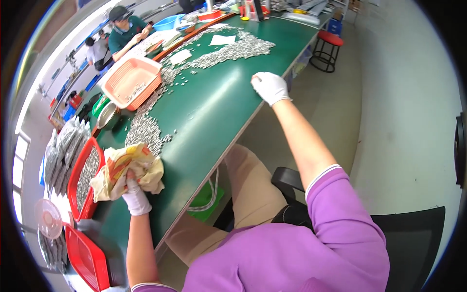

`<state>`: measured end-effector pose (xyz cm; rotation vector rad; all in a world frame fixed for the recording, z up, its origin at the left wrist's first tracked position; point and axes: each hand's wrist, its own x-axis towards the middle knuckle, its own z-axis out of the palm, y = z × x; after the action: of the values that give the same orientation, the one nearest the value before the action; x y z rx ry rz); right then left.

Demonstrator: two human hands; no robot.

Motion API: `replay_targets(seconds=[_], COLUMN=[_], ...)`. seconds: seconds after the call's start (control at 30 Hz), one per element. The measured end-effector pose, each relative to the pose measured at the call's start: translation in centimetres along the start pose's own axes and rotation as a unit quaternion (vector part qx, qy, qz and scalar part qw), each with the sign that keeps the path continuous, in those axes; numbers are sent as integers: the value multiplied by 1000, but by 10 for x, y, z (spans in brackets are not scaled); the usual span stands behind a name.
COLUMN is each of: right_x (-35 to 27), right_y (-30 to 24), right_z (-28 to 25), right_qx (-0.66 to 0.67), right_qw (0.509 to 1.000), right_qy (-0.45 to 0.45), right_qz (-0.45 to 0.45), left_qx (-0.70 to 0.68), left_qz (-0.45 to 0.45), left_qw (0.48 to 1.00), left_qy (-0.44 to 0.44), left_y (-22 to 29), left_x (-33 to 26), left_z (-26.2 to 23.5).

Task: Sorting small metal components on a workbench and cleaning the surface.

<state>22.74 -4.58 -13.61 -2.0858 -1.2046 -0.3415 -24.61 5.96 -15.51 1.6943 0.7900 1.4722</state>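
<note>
Cloth (127, 171) bunched in L hand (134, 194), near bench (209, 112) edge; white-gloved grip closed round a fold of it, fingers pressed into the fabric. Cloth cream w/ yellow-orange print, crumpled, touching the near end of the parts (146, 129) heap. R hand (269, 87), also gloved, lies at the far bench edge, fingers curled under; can't tell if anything is pinched in that grip, nothing visible in it.

Progress, judged from layout: green top betw. the two hands is mostly bare, only stray bits. Small silvery parts run in a long band from beside the cloth up past the basket to a wide spread (233, 48) at the far end. So near-right strip looks done; bulk of parts along the left and far end not yet touched.

Containers, signs:
- Orange basket (131, 80), rectangular, mesh walls, left of band, few parts inside.
- Red tray (83, 177) just left of cloth, filled w/ parts; second red tray (87, 263) nearer, lower left.
- Clear bags (65, 151) of parts stacked beyond red tray, left rim.
- White paper slips (222, 40) lying on far spread; print too small to tell.
- Blue bin (168, 22) far end.
- Metal bowl (108, 116) below basket.
- Red-top stool (328, 48) on floor, right of bench.
- Another person (127, 30) seated at far left.
</note>
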Motion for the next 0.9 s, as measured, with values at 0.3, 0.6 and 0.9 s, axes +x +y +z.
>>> replay_targets(seconds=[0.3, 0.6, 0.9], right_x=[-11, -59, -76], right_y=[8, 2, -75], right_z=[-15, 5, 53], right_qx=[9, 367, 584], right_qw=[987, 866, 684], right_qy=[23, 168, 263], right_qz=[159, 296, 349], left_qx=[81, 1, -29], left_qz=[-2, -56, -51], left_qw=[997, 997, 995], left_qy=[-16, -55, -81], left_y=[-8, 15, 5], left_x=[3, -6, -10], left_z=[-1, 21, 20])
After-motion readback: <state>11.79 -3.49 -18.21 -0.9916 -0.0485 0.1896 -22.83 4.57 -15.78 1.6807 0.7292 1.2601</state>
